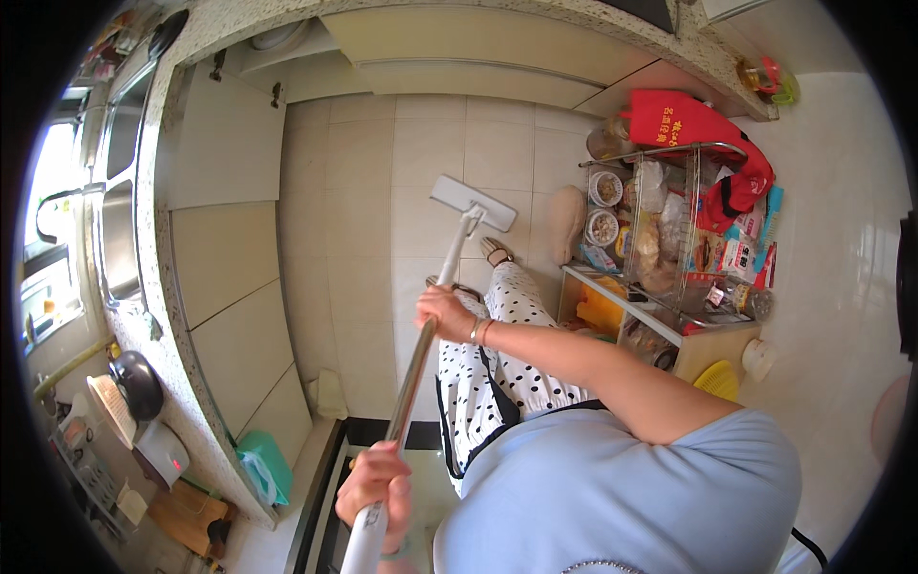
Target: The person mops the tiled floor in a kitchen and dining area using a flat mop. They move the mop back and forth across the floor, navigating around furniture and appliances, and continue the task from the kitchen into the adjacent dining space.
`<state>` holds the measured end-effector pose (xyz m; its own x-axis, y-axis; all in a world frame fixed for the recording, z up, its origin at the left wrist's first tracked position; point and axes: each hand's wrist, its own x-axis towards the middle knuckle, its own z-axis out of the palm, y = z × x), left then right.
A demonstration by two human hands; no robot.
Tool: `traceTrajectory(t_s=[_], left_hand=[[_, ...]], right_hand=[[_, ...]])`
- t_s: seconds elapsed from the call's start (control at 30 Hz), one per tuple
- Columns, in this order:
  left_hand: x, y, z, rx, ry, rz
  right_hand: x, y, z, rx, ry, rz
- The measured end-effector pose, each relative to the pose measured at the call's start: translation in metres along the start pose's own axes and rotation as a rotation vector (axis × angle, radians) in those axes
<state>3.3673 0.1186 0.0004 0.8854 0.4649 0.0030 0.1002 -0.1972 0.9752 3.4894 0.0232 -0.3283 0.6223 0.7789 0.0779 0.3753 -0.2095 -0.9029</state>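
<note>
A flat mop with a white and silver pole (414, 378) slants across the middle of the view. Its pale rectangular head (475, 202) rests on the tiled floor just ahead of my feet. My right hand (446, 314) is wrapped round the pole about midway, the arm reaching across my body. Lower down, nearer to me, my left hand (375, 486) is closed round the white upper part of the handle. My feet, in sandals (495, 252), stand close behind the mop head, one partly hidden by the pole.
Cabinets (229, 258) line the left and far sides under a speckled counter (158, 287). To the right stands a wire rack (660, 220) full of jars and packets, with a red cloth (684, 120) over it. A teal bin (265, 467) sits at lower left, near a dark door track (325, 488).
</note>
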Motion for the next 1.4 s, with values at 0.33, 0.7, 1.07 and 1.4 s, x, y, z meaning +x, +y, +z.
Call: traceTrajectory(t_s=[0.33,0.7,1.07,1.4], left_hand=[[-0.061,0.015,-0.074,0.166,0.14,0.038],[-0.053,-0.062,0.036,-0.178,0.177,0.14],[-0.047,-0.093,0.087,-0.247,-0.011,0.171],[-0.117,0.009,-0.025,0.026,0.095,-0.032]], right_hand=[[0.023,-0.08,0.101,0.079,-0.57,-0.176],[-0.016,0.025,-0.055,-0.393,-0.474,-0.135],[-0.053,0.084,-0.092,-0.416,-0.214,0.14],[-0.066,-0.048,0.062,0.067,-0.304,-0.011]])
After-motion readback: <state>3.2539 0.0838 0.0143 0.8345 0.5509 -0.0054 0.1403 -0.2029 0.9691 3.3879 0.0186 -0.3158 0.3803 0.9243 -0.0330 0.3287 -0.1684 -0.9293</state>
